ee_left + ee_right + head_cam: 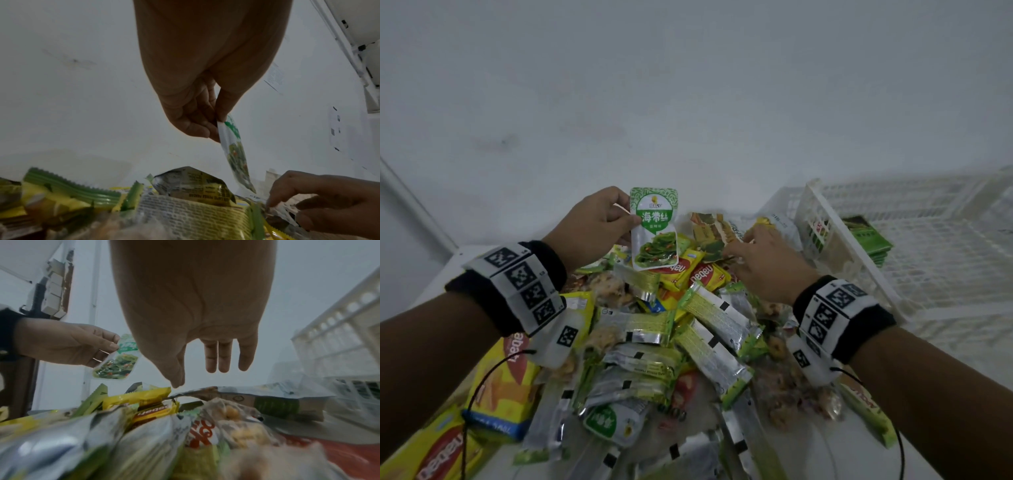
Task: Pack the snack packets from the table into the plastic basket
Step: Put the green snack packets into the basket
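A green-and-white seaweed packet (654, 229), printed 海带丝, is pinched upright in the left hand (599, 222) above the heap of snack packets (654, 342) on the table. The right hand (763, 263), fingers straight and holding nothing, is lowered toward the heap's far side. Picking is under way; next, carriage rightward into the white basket (825, 219) is judged needed. Yellow packets (709, 274) read "nabati", upside down.
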Available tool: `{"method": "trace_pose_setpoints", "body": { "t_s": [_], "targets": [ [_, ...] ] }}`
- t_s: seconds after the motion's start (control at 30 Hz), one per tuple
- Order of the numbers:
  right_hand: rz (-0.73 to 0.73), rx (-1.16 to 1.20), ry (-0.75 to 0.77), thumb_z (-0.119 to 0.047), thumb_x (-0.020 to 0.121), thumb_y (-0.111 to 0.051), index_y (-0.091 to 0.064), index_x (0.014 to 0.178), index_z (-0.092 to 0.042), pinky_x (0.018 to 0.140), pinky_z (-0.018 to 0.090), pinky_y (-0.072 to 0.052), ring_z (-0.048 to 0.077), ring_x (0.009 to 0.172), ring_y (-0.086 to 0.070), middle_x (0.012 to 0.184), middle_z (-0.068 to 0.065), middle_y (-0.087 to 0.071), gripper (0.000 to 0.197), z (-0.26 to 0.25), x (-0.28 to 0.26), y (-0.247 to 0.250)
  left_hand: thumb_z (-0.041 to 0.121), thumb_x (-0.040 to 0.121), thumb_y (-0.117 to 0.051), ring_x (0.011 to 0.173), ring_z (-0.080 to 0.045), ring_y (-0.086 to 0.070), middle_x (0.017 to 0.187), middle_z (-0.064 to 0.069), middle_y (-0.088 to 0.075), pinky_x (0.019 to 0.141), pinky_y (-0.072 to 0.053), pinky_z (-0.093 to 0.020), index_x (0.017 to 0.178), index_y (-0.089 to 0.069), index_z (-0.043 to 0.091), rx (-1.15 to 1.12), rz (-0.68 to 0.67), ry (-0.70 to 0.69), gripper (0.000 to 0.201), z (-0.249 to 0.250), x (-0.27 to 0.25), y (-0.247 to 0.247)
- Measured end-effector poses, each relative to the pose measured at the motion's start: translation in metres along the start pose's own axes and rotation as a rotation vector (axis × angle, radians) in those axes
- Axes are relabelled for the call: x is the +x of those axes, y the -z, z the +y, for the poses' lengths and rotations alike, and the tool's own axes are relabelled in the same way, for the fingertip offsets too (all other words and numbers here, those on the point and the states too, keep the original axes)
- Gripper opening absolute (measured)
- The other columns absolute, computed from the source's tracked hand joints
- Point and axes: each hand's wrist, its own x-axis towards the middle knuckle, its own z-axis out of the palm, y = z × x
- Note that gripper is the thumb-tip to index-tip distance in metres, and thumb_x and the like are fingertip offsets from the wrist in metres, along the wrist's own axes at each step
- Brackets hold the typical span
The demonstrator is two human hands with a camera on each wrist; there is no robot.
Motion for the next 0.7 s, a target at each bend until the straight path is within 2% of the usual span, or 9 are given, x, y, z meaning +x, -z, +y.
{"method": "trace_pose_setpoints", "body": {
  "t_s": [0.1, 0.17, 0.27, 0.33, 0.37, 0.43, 0.53, 0.63, 0.7],
  "targets": [
    [-0.100, -0.002, 0.073, -0.031, 0.105, -0.043, -0.043, 0.148, -0.050, 0.112, 0.048, -0.033, 0.036, 0.139, -0.033, 0.150, 0.015, -0.035, 0.046, -0.011, 0.014, 0.008, 0.014, 0.100, -0.062, 0.084, -0.032, -0.071, 0.091, -0.021, -0.075, 0.080, -0.061, -0.038, 0.106, -0.053, 0.003, -0.005, 0.028, 0.016, 0.015, -0.004, 0.003, 0.011],
    [-0.184, -0.078, 0.116, -0.025, 0.104, -0.039, -0.035, 0.149, -0.055, 0.113, 0.050, -0.034, 0.037, 0.140, -0.035, 0.157, 0.014, -0.030, 0.055, -0.020, 0.026, 0.007, 0.014, 0.100, -0.061, 0.083, -0.030, -0.070, 0.092, -0.022, -0.075, 0.079, -0.061, -0.035, 0.107, -0.053, 0.000, -0.005, 0.041, 0.021, 0.017, -0.007, 0.003, 0.018],
    [-0.296, -0.175, 0.036, -0.015, 0.098, -0.039, -0.029, 0.148, -0.059, 0.087, 0.044, -0.052, 0.029, 0.118, -0.056, 0.147, 0.006, -0.045, 0.067, -0.026, 0.037, 0.008, 0.013, 0.100, -0.061, 0.084, -0.030, -0.070, 0.091, -0.019, -0.075, 0.076, -0.061, -0.032, 0.106, -0.053, 0.001, -0.017, 0.067, 0.027, 0.016, -0.011, 0.003, 0.030],
    [-0.323, -0.196, -0.005, -0.017, 0.097, -0.039, -0.036, 0.145, -0.053, 0.063, 0.031, -0.050, 0.019, 0.092, -0.061, 0.132, 0.002, -0.061, 0.059, -0.025, 0.041, 0.014, 0.014, 0.100, -0.062, 0.082, -0.029, -0.070, 0.091, -0.021, -0.074, 0.078, -0.061, -0.036, 0.105, -0.053, 0.003, -0.012, 0.090, 0.026, 0.015, -0.013, 0.004, 0.041],
    [-0.335, -0.214, -0.011, -0.019, 0.097, -0.039, -0.039, 0.144, -0.050, 0.060, 0.029, -0.049, 0.018, 0.087, -0.060, 0.127, 0.000, -0.065, 0.056, -0.025, 0.043, 0.017, 0.014, 0.100, -0.062, 0.079, -0.027, -0.069, 0.091, -0.023, -0.073, 0.079, -0.061, -0.037, 0.105, -0.054, 0.002, -0.005, 0.108, 0.024, 0.016, -0.015, 0.004, 0.047],
    [-0.343, -0.232, -0.011, -0.022, 0.097, -0.041, -0.048, 0.139, -0.044, 0.072, 0.036, -0.056, 0.022, 0.094, -0.062, 0.123, 0.000, -0.066, 0.048, -0.025, 0.049, 0.022, 0.014, 0.100, -0.062, 0.075, -0.022, -0.068, 0.091, -0.026, -0.072, 0.077, -0.061, -0.034, 0.107, -0.054, -0.001, 0.006, 0.141, 0.024, 0.018, -0.017, 0.004, 0.058],
    [-0.247, -0.239, -0.025, -0.032, 0.101, -0.041, -0.060, 0.121, -0.033, 0.088, 0.044, -0.052, 0.027, 0.093, -0.053, 0.111, 0.004, -0.052, 0.028, -0.036, 0.059, 0.024, 0.014, 0.100, -0.062, 0.070, -0.017, -0.067, 0.089, -0.025, -0.073, 0.078, -0.061, -0.035, 0.108, -0.053, -0.003, 0.008, 0.168, 0.027, 0.020, -0.024, 0.005, 0.073],
    [-0.038, -0.306, 0.001, -0.032, 0.100, -0.041, -0.049, 0.102, -0.022, 0.079, 0.039, -0.046, 0.026, 0.084, -0.043, 0.100, 0.003, -0.045, 0.013, -0.062, 0.066, 0.022, 0.014, 0.100, -0.063, 0.069, -0.019, -0.067, 0.087, -0.025, -0.072, 0.079, -0.062, -0.038, 0.107, -0.053, -0.003, 0.012, 0.198, 0.035, 0.021, -0.032, 0.003, 0.088],
    [0.072, -0.348, 0.004, -0.032, 0.097, -0.042, -0.041, 0.100, -0.021, 0.074, 0.036, -0.038, 0.026, 0.081, -0.040, 0.094, 0.001, -0.040, 0.012, -0.082, 0.072, 0.021, 0.014, 0.100, -0.062, 0.067, -0.016, -0.066, 0.087, -0.026, -0.071, 0.077, -0.061, -0.035, 0.108, -0.054, -0.003, 0.014, 0.215, 0.041, 0.021, -0.038, 0.002, 0.098]
  ]
}}
